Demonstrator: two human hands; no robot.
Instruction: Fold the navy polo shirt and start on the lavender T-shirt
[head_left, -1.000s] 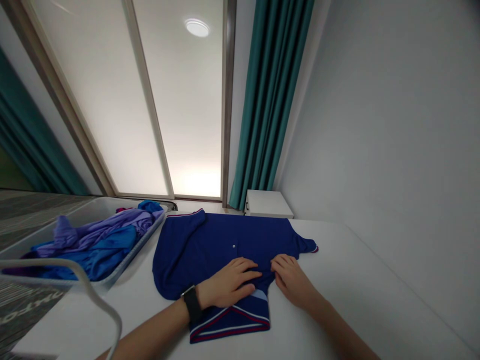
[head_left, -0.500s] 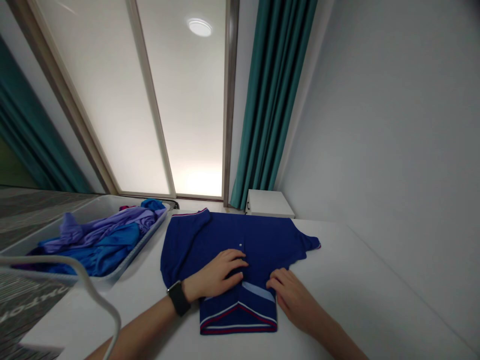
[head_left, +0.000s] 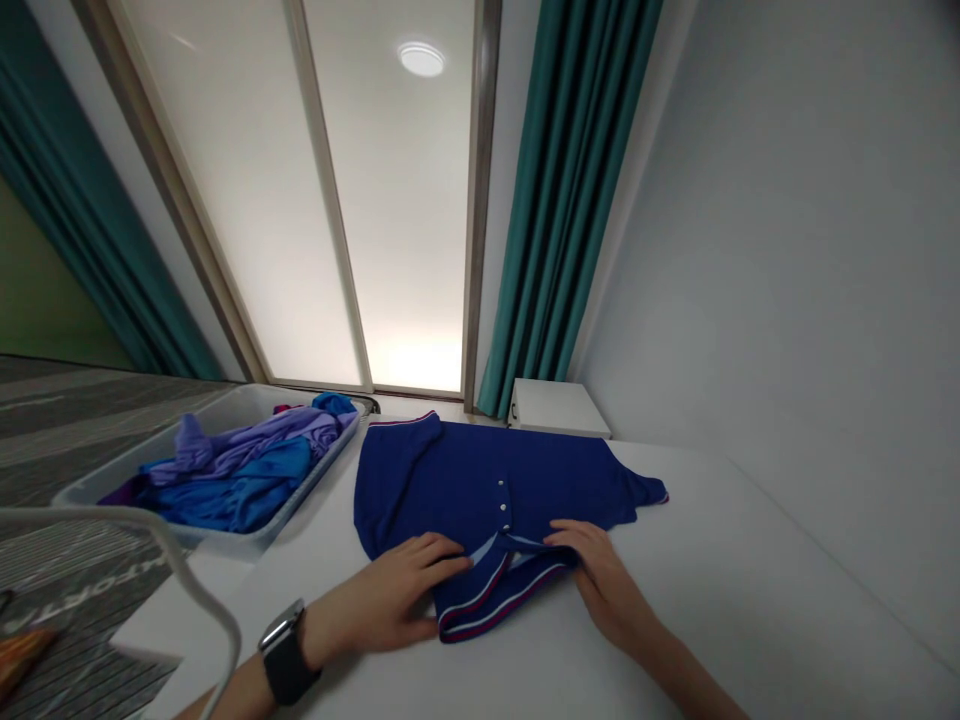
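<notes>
Touching the striped collar (head_left: 491,592) of a navy polo shirt (head_left: 480,478) with both hands, left hand (head_left: 390,600) open and flat at one end, right hand (head_left: 600,575) open with fingertips on the other. Spread on the white table (head_left: 750,600) just beyond the fingers, buttons up. Farther out past the left hand, a tray (head_left: 225,541) of blue and purple clothes (head_left: 240,470).

- The left grip (head_left: 382,600) covers the near left edge of the blue shirt (head_left: 465,480).
- Both forearms run off the bottom edge.
- An orange thing (head_left: 19,655) is cut off at the lower left corner and cannot be identified.
- The tray (head_left: 232,543) wall hides the lower clothes.
</notes>
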